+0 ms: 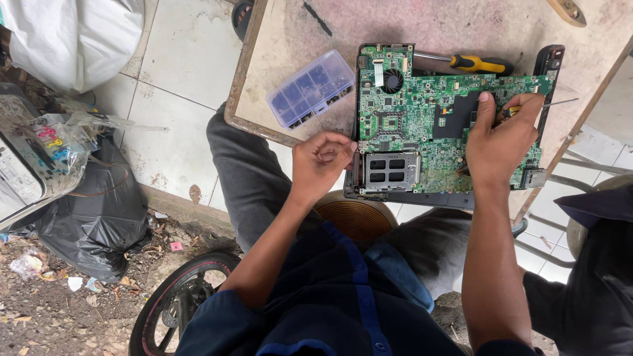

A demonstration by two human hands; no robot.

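Working a screwdriver (527, 105) at the far right of a green circuit board (422, 125), right hand (504, 142) closed around the handle.
The tool's long axis runs crosswise, tip pointing outward past the right fingers. The left hand (321, 161) sits loosely curled at the board's near left edge, fingers folded in; contents, if any, cannot be made out. The right hand lies nearer the tool.

Matt green circuit board (428, 125), translucent plastic organiser box (310, 89), worn rough tabletop (422, 23)
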